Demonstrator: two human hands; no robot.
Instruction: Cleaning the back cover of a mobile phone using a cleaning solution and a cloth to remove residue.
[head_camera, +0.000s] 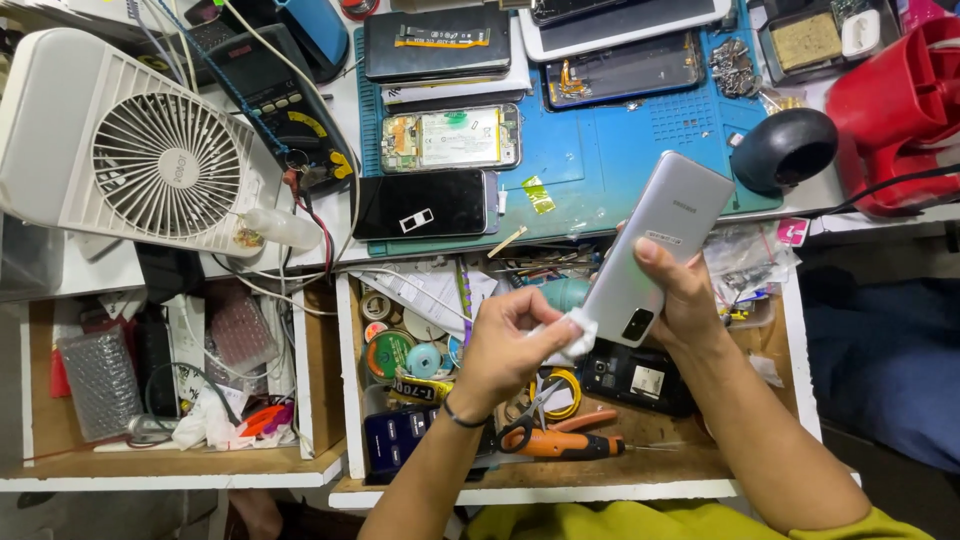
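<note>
Two hands meet just right of the frame's centre, over an open wooden drawer full of tools. The right hand is wrapped around the lower part of a silver phone, back cover facing the camera, thumb lying across the cover; the phone tilts up toward the upper right. The left hand has its fingers pinched shut on a small white wipe, which is pressed against the phone's lower edge near the camera block.

Directly under the hands, in the drawer, sit orange-handled scissors, rolls of tape and a black phone part. Further up the frame there's a blue work mat carrying several opened phones, one showing its battery, plus a dark phone lying at the mat's lower left corner. A white desk fan fills the upper left, with a multimeter just right of it. Lower left has a second open drawer holding cables and bubble wrap. Something red sits in the upper right corner.
</note>
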